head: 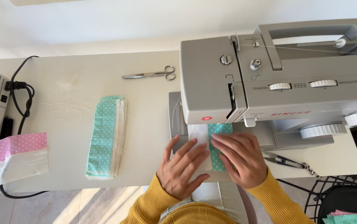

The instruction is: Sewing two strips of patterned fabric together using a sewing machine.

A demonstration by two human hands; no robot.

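Pressing flat with both palms: left hand (pixel 183 166) and right hand (pixel 237 157) lie open, fingers spread, on a fabric piece (pixel 210 146) made of white and teal dotted cloth, gripping nothing, just pinning it down. That piece sits on the bed of the grey sewing machine (pixel 269 83), its far edge tucked under the head at 12 o'clock from the hands, likely so the seam line stays lined up with the needle area, which the head hides. Left hand is mostly on the white part, right hand covers the teal strip, fingertips almost meeting; two-hand hold keeps the layers from shifting. Stack of similar teal and white pieces (pixel 106 137) is at 9 o'clock from the hands on the white surface (pixel 70 120), near enough to reach without crowding the machine. Scissors (pixel 150 74) lie beyond at 11 o'clock, apart from the cloth. Small thread snips (pixel 284 160) sit just beside the right hand at 3 o'clock. Pink dotted and white fabric (pixel 12 159) hangs at the far 9 o'clock edge, near a black cable (pixel 23 99).
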